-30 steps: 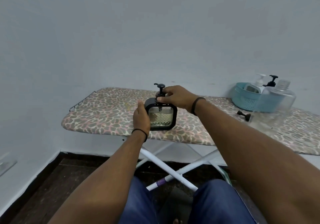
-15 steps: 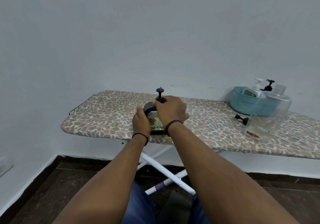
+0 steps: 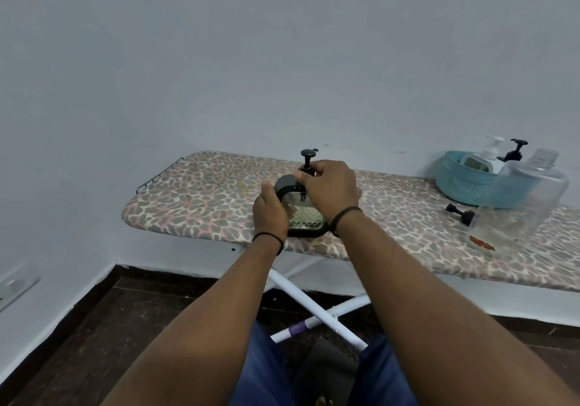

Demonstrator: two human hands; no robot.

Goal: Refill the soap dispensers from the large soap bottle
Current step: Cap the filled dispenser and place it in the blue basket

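A square black-framed soap dispenser with a clear quilted body stands on the leopard-print ironing board. My left hand grips its left side. My right hand pinches the collar of its black pump, whose head sticks up above my fingers. The large clear soap bottle stands open-necked at the right, nearly empty. A loose black pump cap lies on the board just left of it.
A teal basket at the back right holds a white dispenser and a black-pumped one. A red-brown smear marks the board near the big bottle. The board's white crossed legs stand before my knees; a wall runs close behind.
The dispenser came down from being held above the board and now rests on it. My right hand turned over the pump collar, wrist swung toward me. The left grip is unchanged.
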